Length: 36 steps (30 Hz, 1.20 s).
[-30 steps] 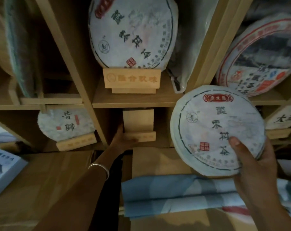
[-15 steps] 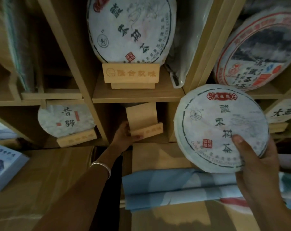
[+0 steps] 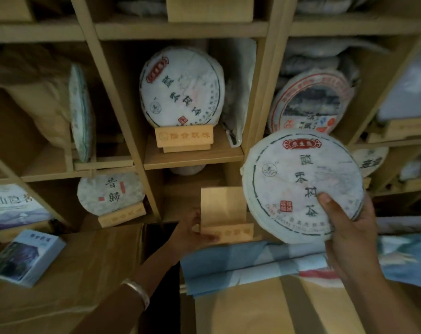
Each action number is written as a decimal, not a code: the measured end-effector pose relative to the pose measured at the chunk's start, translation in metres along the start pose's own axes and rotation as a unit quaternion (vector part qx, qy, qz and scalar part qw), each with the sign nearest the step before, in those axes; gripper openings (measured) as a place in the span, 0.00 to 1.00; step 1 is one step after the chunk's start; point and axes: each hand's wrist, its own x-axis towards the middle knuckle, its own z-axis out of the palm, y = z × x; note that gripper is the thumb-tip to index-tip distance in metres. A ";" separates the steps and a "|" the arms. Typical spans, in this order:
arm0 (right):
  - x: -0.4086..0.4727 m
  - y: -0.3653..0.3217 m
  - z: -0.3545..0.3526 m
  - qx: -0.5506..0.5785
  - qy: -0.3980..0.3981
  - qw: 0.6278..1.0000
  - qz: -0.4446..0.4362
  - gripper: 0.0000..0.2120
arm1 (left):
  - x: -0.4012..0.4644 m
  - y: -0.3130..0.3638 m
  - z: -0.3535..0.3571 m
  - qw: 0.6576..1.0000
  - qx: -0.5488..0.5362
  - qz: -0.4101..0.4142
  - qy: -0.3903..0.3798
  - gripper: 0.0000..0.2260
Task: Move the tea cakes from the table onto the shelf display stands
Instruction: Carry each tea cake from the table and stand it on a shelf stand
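My right hand (image 3: 351, 235) grips a round white paper-wrapped tea cake (image 3: 298, 182) with a red label and dark characters, held upright in front of the shelf's lower right. My left hand (image 3: 192, 233) holds an empty light wooden display stand (image 3: 225, 213) by its left side, at the front of the lower middle compartment. The stand's back plate stands upright and its engraved front lip faces me. The tea cake's left edge overlaps the stand's right side.
A wooden shelf (image 3: 192, 159) holds another matching tea cake (image 3: 180, 88) on a stand above, a smaller cake (image 3: 110, 192) at lower left, and a red-rimmed cake (image 3: 310, 102) at right. Blue wrapping paper (image 3: 252, 263) and cardboard boxes (image 3: 67, 268) lie below. A blue box (image 3: 23, 257) sits at left.
My left hand pulled the wooden stand forward and to the right, and set it straight. The view tilted up. My right hand kept the tea cake close beside the stand.
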 end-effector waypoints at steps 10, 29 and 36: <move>-0.025 -0.100 0.002 0.021 -0.034 0.999 -0.034 0.26 | -0.073 0.136 -0.025 0.991 -0.016 0.130 -0.032 0.31; -0.017 -0.165 0.032 -0.007 -0.126 0.978 -0.164 0.28 | -0.146 0.214 -0.021 0.957 0.065 0.200 -0.202 0.29; -0.011 -0.173 0.042 -0.059 -0.149 0.965 -0.207 0.27 | -0.142 0.223 -0.018 0.957 0.063 0.201 -0.198 0.29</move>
